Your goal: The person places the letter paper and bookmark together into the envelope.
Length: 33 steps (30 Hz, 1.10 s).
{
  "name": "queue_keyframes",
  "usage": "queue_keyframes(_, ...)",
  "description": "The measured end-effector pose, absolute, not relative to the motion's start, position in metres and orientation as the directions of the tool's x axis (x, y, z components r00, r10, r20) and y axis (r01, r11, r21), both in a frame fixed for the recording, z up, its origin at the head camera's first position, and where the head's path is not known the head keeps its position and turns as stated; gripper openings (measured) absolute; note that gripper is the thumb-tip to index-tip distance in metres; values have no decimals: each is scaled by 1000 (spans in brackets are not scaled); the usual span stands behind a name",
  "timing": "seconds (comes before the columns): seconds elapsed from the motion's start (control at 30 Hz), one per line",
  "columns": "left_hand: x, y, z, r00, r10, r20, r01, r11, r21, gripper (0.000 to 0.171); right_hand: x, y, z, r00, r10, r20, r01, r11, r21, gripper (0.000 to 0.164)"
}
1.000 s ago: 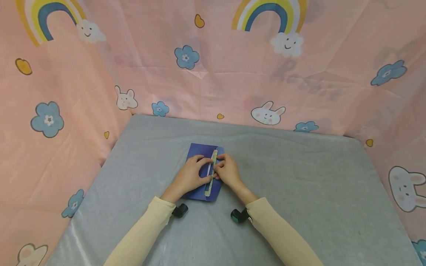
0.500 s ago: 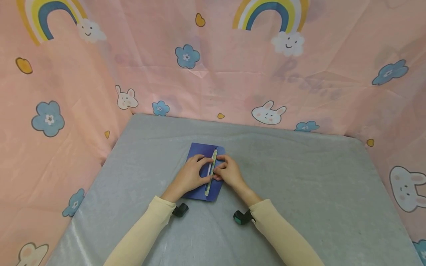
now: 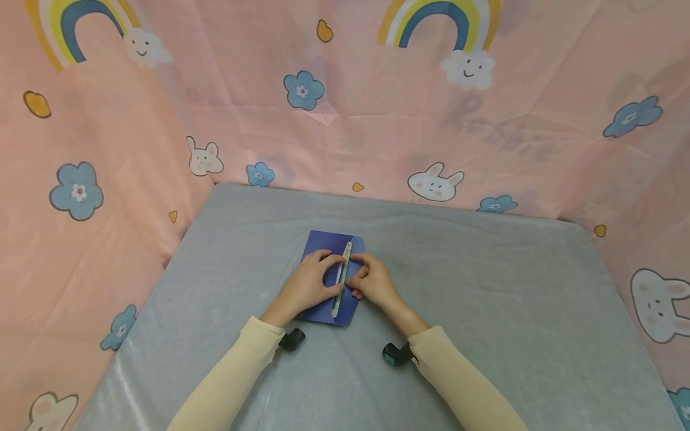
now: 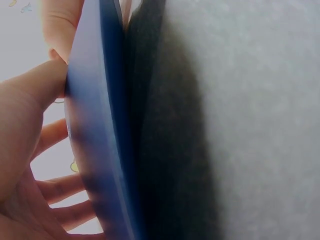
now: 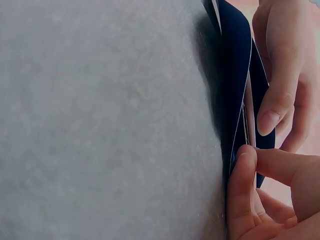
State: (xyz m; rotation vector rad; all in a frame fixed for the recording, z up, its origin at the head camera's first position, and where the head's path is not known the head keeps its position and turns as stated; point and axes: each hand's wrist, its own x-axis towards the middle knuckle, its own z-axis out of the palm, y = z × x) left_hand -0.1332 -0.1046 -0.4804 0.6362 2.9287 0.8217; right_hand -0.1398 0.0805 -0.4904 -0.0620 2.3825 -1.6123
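Observation:
A blue envelope (image 3: 327, 240) lies on the grey cloth with its flap (image 3: 347, 312) spread to the right. From its opening shows a narrow strip of a card (image 3: 336, 307), pale green and patterned. My left hand (image 3: 309, 281) rests on the envelope's body, fingers spread and thumb beside the opening. In the left wrist view the left thumb (image 4: 42, 82) touches the blue edge. My right hand (image 3: 376, 282) pinches the card's edge between thumb and index finger; in the right wrist view those fingertips (image 5: 245, 151) meet at the pale edge. The rest of the card is hidden inside the envelope.
The table is covered by a grey cloth (image 3: 485, 311). Pink curtains (image 3: 356, 137) printed with rainbows, rabbits and flowers stand along the back and both sides. A small black wrist camera (image 3: 293, 339) is strapped at each sleeve.
The card's visible strip has become narrower, as the card has slid leftward into the envelope. My right wrist has shifted slightly right and toward me. My left hand stays in place.

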Motion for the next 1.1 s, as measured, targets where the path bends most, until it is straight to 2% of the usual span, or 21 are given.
queue_keyframes(1.1,-133,-105,-480,-917,391,78,376,782,498,52,-143,68,-492,-983,-148,-109,18,512,-859,59)
